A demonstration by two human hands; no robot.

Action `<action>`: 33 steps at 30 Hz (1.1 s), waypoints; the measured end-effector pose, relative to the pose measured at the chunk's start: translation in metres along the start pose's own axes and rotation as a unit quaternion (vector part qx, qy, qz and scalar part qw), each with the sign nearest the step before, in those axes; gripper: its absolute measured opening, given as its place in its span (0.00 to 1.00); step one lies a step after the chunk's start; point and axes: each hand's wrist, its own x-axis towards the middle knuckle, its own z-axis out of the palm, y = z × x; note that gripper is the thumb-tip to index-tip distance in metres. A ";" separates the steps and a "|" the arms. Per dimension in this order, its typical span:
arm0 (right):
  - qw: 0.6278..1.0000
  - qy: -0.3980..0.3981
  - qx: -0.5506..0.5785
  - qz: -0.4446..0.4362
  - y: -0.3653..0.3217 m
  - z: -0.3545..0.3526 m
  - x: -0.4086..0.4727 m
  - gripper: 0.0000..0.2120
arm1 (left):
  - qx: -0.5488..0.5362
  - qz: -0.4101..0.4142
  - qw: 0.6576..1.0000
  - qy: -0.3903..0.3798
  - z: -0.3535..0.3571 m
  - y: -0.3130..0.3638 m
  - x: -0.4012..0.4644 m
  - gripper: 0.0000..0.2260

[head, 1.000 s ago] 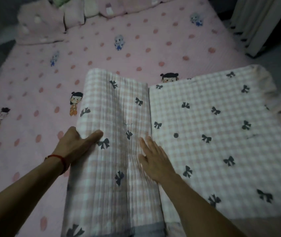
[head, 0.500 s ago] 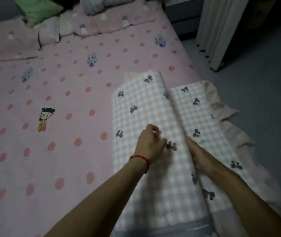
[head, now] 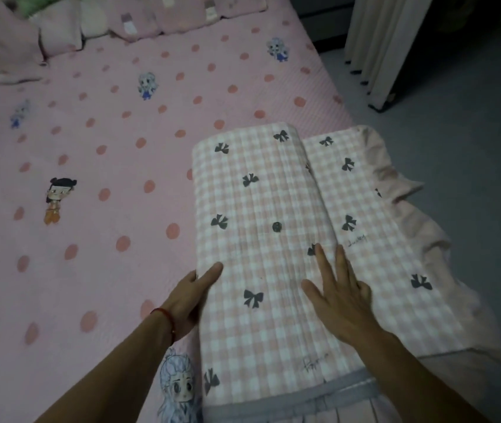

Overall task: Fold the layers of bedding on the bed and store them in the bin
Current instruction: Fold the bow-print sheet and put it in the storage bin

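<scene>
Both hands have flattened out since the last fold. Left hand presses the folded blanket's side edge, fingers straight; right hand lies spread on top.

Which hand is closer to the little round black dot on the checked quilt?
Right. The right hand lies flat on the quilt just below and right of the dot; the left hand holds the quilt's left edge, farther away.

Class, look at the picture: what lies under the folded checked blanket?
Under the checked blanket the pink dotted sheet shows at its left, and a pink frill at its right. The blanket's inner layers and the sheet beneath are covered.
</scene>
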 end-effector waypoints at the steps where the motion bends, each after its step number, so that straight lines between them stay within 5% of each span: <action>1: 1.000 0.000 0.001 0.001 0.000 0.000 0.000 0.34 | 0.012 0.002 1.000 0.005 0.001 0.002 -0.001 0.30; 8: 1.000 -0.013 -0.004 -0.002 -0.041 0.009 -0.016 0.36 | 0.040 0.051 0.995 0.069 -0.024 0.025 -0.025 0.16; 14: 0.990 -0.094 -0.021 -0.103 -0.143 0.058 -0.035 0.22 | 0.125 0.043 0.973 0.188 -0.122 0.057 -0.074 0.14; 18: 0.980 -0.159 0.076 -0.094 -0.208 0.116 -0.018 0.44 | 0.210 0.062 0.933 0.286 -0.178 0.088 -0.109 0.16; 23: 0.915 -0.282 0.271 -0.098 -0.244 0.098 -0.005 0.35 | 0.357 0.095 0.837 0.403 -0.170 0.111 -0.143 0.32; 27: 0.863 -0.274 0.424 0.000 -0.210 0.054 -0.009 0.33 | 0.398 0.119 0.843 0.340 -0.078 0.115 -0.156 0.22; 31: 0.769 -0.221 0.594 0.079 -0.156 -0.007 -0.018 0.27 | 0.326 0.220 0.892 0.221 0.020 0.099 -0.130 0.28; 33: 0.742 -0.156 0.646 0.085 -0.124 -0.039 -0.023 0.24 | 0.313 0.246 0.908 0.133 0.058 0.081 -0.111 0.16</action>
